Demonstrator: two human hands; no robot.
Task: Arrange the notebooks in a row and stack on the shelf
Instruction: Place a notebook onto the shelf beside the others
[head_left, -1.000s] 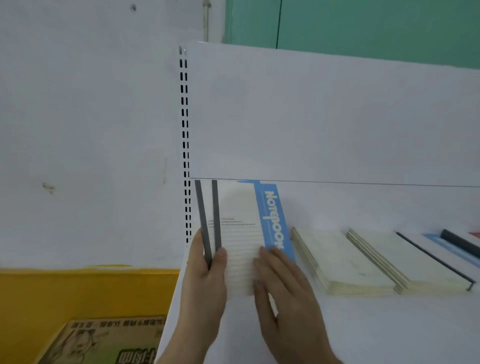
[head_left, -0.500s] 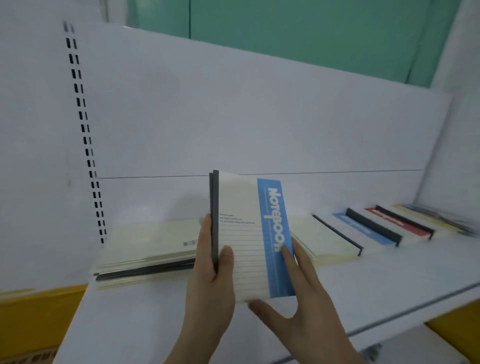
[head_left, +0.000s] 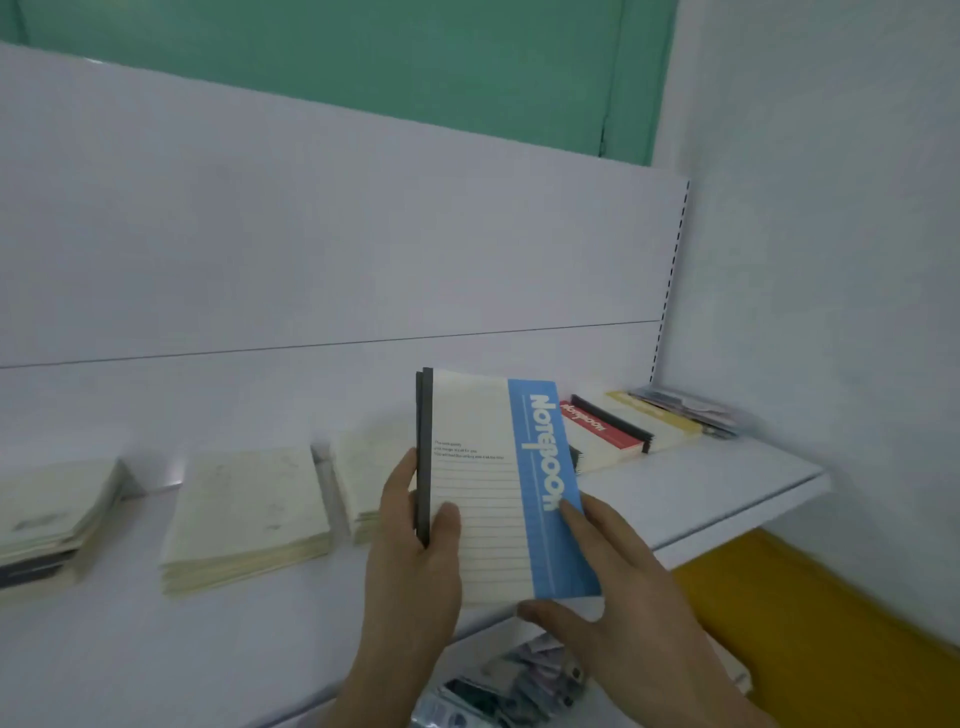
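Both hands hold a pair of blue-banded notebooks upright above the white shelf. My left hand grips their dark spines, thumb on the front cover. My right hand cups the lower right corner, fingers against the blue band. On the shelf lie three cream stacks: one at the far left, one in the middle, one partly hidden behind my left hand. A red-banded notebook and a yellow one lie to the right.
The white back panel rises behind the shelf; a slotted upright and a side wall close the right end. A blurred pile fills the far right corner. Below the shelf are packaged items and a yellow surface.
The view has swung right along the shelf. The held notebooks have moved from the left end to the right of the cream stacks, and their two spines have closed together.
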